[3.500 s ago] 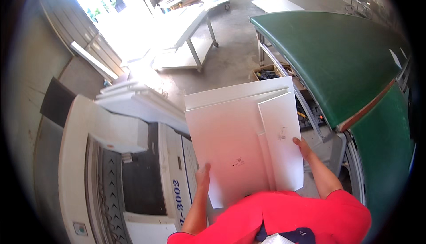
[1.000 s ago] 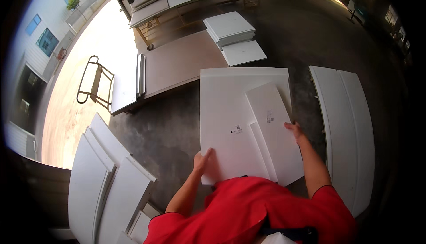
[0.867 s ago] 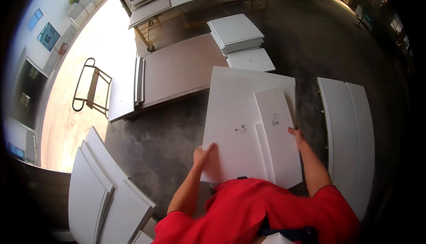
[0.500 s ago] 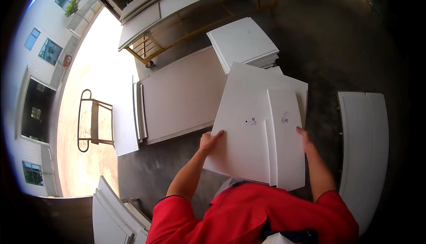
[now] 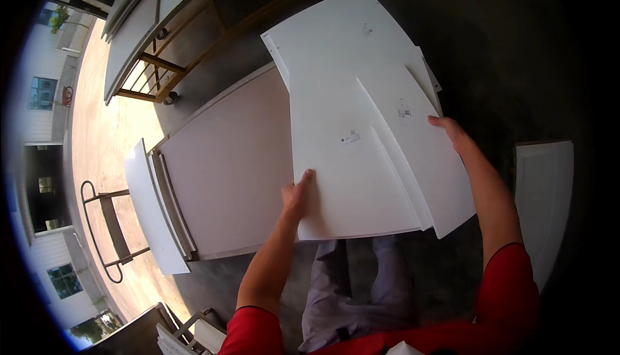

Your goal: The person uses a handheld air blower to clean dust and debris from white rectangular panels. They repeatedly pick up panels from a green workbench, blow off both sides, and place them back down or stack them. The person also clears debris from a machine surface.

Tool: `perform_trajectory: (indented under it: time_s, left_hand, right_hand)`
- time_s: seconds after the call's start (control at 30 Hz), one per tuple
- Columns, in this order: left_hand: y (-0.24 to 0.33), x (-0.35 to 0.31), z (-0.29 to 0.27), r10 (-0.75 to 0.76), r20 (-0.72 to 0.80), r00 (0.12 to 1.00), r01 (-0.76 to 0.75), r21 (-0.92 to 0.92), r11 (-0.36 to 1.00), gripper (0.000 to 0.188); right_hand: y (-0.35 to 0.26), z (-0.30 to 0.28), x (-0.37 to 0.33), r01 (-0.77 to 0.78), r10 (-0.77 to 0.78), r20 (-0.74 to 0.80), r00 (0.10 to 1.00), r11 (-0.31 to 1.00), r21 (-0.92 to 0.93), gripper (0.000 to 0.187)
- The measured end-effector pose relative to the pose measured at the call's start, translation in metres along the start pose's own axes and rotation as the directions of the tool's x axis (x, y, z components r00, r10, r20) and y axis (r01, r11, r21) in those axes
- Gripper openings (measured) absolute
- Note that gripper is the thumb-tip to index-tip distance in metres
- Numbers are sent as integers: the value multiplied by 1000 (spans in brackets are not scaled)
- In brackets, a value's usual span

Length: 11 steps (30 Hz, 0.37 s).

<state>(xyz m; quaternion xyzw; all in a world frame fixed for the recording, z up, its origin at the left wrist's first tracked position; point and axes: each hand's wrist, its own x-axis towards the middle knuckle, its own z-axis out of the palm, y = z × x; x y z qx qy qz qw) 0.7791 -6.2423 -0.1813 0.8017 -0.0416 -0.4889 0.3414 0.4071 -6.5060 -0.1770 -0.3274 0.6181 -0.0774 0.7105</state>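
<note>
My left hand [image 5: 298, 193] grips the left edge of several flat white panels [image 5: 342, 187], its thumb on the top face. At their right edge, my right hand [image 5: 450, 130] holds on the same way, thumb on top. The fingers of both hands are hidden under the panels. A wide panel lies at the left of the load, with narrower pieces overlapping at its right; small printed labels are stuck on them. Beyond the load a stack of white panels [image 5: 345, 25] shows; the load covers its near part. Whether the two touch, I cannot tell.
Left of my load lies a large pinkish-beige board [image 5: 226, 167], with narrow white panels [image 5: 152, 206] at its left end. A wheeled yellow-framed cart [image 5: 161, 63] carries boards at the far left. A metal-framed trolley [image 5: 110, 229] stands beyond. White panels [image 5: 544, 206] lie at right.
I have moved the held panels forward, away from my body, so they overlap the far stack in view. The view has turned, and my legs now show below. Both hands keep their grip.
</note>
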Motion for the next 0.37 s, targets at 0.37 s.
perform_trajectory:
  time_s: [0.37]
  left_hand:
    - [96,144,45,208,52,977,-207,476,855,79]
  right_hand:
    - [-169,31,186,180,-358,-182,916,771,-611,96]
